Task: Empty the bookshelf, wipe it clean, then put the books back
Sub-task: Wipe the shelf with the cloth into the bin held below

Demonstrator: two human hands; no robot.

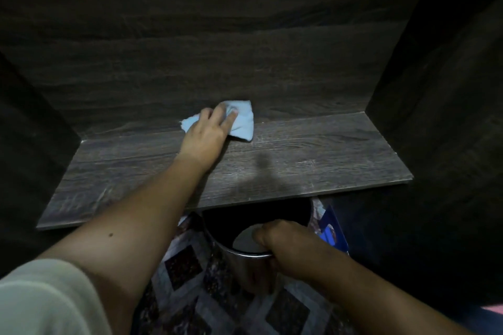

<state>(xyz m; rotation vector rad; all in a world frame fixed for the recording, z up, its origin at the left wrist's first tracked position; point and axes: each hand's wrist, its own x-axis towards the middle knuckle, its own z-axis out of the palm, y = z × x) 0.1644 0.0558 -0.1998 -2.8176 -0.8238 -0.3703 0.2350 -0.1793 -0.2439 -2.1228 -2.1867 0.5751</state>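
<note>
A dark wood-grain shelf board [313, 160] lies bare inside the bookshelf, with dark side and back panels around it. My left hand [205, 134] presses a light blue cloth [243, 122] flat against the shelf near the back panel, fingers spread over it. Below the shelf's front edge, my right hand [283, 242] grips the rim of a shiny metal bucket [245, 261] that stands on the floor. No books are on the shelf.
The floor [190, 294] has a patterned tile of dark squares. A blue book or packet [333, 231] leans on the floor to the right of the bucket, partly under the shelf. A pink edge [494, 310] shows at far right.
</note>
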